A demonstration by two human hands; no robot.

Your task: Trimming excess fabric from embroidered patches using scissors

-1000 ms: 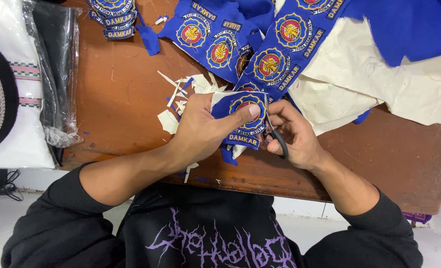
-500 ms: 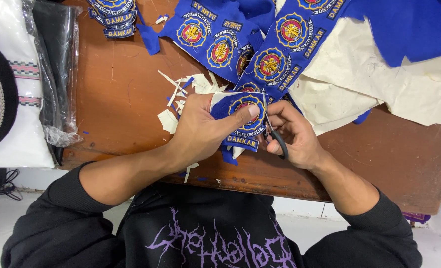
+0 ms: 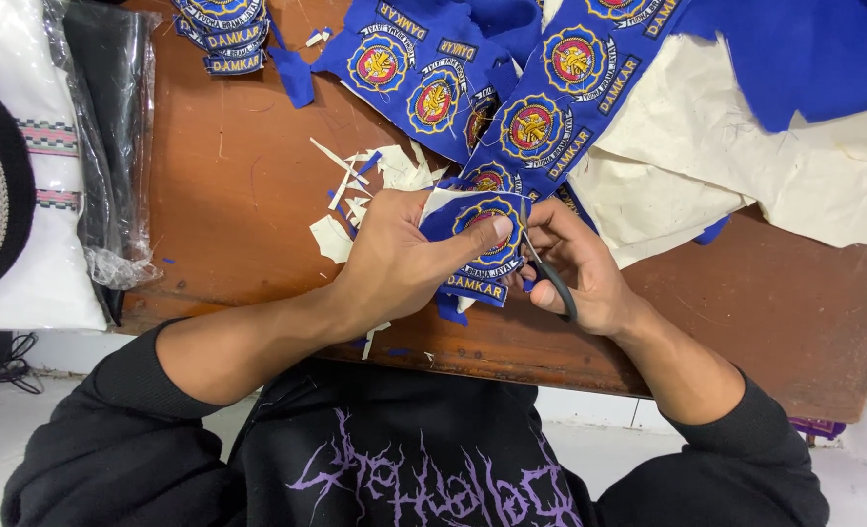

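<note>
Fingers (image 3: 472, 237) pinch embroidered blue patch (image 3: 480, 256).

The person wears a black long-sleeved top, its sleeves (image 3: 121, 390) pushed up past the elbows so that both forearms are bare. Across the chest, at six o'clock in the view, runs a jagged, spiky printed design (image 3: 433, 478) in pale purple. The left hand (image 3: 394, 263) and right hand (image 3: 580, 263) are bare, without gloves.

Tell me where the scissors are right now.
In the head view, the scissors sit in the right hand, just right of the blue embroidered patch held by the left hand, near the wooden table's front edge.
</note>
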